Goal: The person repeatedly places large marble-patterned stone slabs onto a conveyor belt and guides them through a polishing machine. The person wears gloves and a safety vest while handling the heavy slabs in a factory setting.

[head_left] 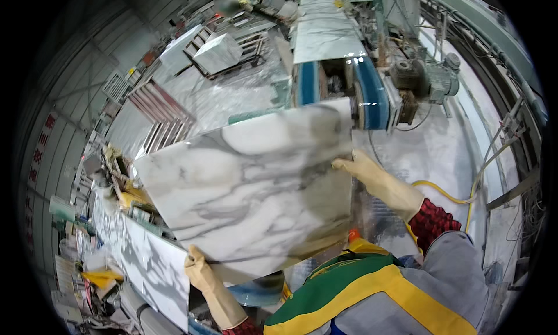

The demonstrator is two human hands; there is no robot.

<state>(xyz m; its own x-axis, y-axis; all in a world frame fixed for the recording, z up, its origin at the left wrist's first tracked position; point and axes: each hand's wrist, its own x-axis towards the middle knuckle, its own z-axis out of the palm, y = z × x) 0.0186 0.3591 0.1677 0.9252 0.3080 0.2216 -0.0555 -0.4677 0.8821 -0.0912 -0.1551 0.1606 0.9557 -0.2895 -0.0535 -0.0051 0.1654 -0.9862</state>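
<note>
A large white marble slab [250,184] with grey veins is held up, tilted, in front of my body. My left hand [200,271], in a cream rubber glove, grips its lower left edge with the thumb on the polished face. At the right edge my right hand [361,167], gloved the same way, closes on the slab, and its other fingers are hidden behind it. Beyond the slab's upper right corner is a conveyor with blue belts [371,97]. Another veined slab [154,265] lies to the left of my left hand.
Farther along the conveyor lies a pale slab [325,30]. A motor [439,79] stands to its right. A yellow hose [439,187] runs over the wet floor at right. Slatted pallets [160,102] and a stone block [218,53] stand at far left.
</note>
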